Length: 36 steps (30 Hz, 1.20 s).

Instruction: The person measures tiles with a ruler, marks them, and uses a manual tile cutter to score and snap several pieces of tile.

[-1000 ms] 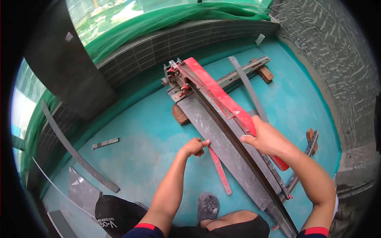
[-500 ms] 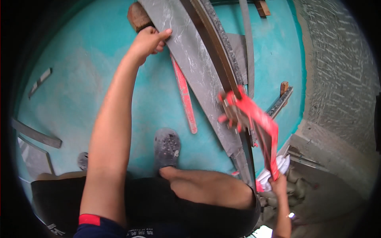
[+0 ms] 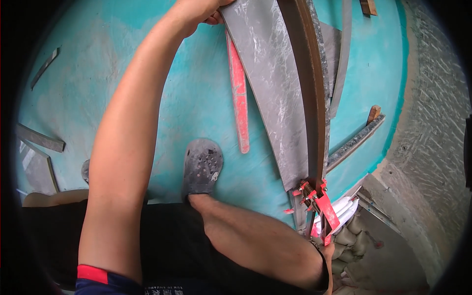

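- Change, left hand (image 3: 205,12): now at the upper border of the view; as earlier, it is at the left edge of the long grey, white-veined tile (image 3: 270,88).
- Change, red metal cutter carriage (image 3: 309,194): one second ago near the far end of the dark brown steel rail (image 3: 315,88); half a second ago partway along; now at the near end of the tile.
- Left hand state: fingers curled beside the tile edge; cropped by the border, so a firm grip cannot be confirmed.
- Tile position: right of and below the left hand, under the rail, extending toward the right knee.
- Right hand (image 3: 328,250) state: at the lower end of the red handle (image 3: 327,214), beyond the tile's near end; mostly hidden behind the knee; finger closure cannot be determined.
- Surface: turquoise-coated floor (image 3: 196,93). Left to right: flat grey strip (image 3: 43,137), perforated grey clog (image 3: 201,164), flat red bar (image 3: 239,98) beside the tile, narrow grey strip (image 3: 340,64), speckled dark bar (image 3: 356,142) near a brown wooden block (image 3: 374,114).
- Room: white sacks (image 3: 346,211) beyond the handle; rough grey wall (image 3: 432,113) at far right.
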Tool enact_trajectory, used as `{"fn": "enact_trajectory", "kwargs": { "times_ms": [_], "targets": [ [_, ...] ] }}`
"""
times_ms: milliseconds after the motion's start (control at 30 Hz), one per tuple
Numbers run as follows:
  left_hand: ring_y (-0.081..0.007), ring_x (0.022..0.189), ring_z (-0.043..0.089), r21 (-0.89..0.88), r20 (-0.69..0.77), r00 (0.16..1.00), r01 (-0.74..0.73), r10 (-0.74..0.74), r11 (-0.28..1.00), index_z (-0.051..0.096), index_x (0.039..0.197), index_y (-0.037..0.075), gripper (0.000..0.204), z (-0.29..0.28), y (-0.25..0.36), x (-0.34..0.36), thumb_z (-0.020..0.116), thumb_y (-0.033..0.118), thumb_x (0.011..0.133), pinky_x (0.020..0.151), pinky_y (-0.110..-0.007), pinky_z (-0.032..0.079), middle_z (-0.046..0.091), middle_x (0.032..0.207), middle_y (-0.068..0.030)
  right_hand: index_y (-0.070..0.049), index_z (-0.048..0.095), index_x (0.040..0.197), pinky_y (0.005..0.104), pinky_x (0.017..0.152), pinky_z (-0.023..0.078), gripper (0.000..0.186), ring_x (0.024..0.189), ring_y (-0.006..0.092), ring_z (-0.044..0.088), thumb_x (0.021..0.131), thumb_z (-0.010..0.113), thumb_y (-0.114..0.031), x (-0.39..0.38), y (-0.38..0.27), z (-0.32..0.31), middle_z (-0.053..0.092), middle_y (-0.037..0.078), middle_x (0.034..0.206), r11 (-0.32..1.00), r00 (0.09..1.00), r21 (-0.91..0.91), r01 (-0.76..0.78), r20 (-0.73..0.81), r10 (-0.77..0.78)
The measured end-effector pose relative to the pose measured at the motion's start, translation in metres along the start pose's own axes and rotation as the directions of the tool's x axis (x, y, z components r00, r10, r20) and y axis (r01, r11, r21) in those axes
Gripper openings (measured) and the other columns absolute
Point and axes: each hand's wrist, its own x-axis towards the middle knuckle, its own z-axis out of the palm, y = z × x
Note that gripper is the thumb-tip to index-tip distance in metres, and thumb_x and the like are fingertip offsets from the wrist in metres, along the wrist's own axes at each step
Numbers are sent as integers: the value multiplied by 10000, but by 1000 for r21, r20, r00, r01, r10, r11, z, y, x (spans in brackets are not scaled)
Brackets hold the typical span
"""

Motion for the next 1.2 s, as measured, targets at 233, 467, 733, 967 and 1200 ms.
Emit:
{"fn": "enact_trajectory", "kwargs": {
  "times_ms": [233, 467, 733, 967, 1200],
  "targets": [
    [-180, 516, 557, 104, 18, 1000, 3, -5, 995, 618, 873, -10, 194, 7, 5, -1, 646, 174, 815, 482, -312, 474, 608, 663, -84, -8, 588, 993, 377, 793, 469, 406, 894, 298, 617, 595, 660, -33, 18, 11, 21, 643, 139, 909, 993, 999, 110, 33, 1, -34],
    [-149, 574, 563, 228, 64, 996, -74, 61, 971, 569, 835, -2, 354, 0, 10, -7, 685, 333, 828, 534, -288, 454, 593, 661, -78, -8, 584, 1014, 362, 817, 461, 423, 915, 269, 609, 596, 649, -23, 28, 3, 27, 639, 113, 936, 963, 986, 213, 165, -43, -159],
    [-142, 581, 551, 122, 95, 993, -84, 72, 989, 570, 946, -19, 303, -6, 7, -12, 624, 269, 869, 529, -289, 454, 613, 761, -67, 15, 581, 1013, 295, 794, 430, 394, 828, 164, 534, 623, 562, 69, -9, -124, 2, 582, 31, 871, 846, 920, 362, 392, -161, -357],
    [-147, 904, 583, -165, 640, 767, 69, 53, 984, 541, 1082, 8, 317, -49, -7, 8, 591, -41, 773, 811, -264, 467, 610, 977, -68, 32, 577, 890, 317, 646, 449, 262, 644, 171, 509, 646, 654, -27, -58, -334, -111, 543, 90, 685, 803, 828, 233, 549, -286, -483],
    [-138, 821, 573, -31, 258, 963, -74, 79, 997, 515, 1087, -12, 375, -12, 7, -15, 699, 69, 771, 757, -272, 479, 601, 899, -57, 55, 584, 936, 342, 682, 499, 256, 692, 222, 641, 703, 628, -42, -120, -570, -242, 658, 167, 768, 615, 645, 207, 761, -344, -682]
  ]
}}
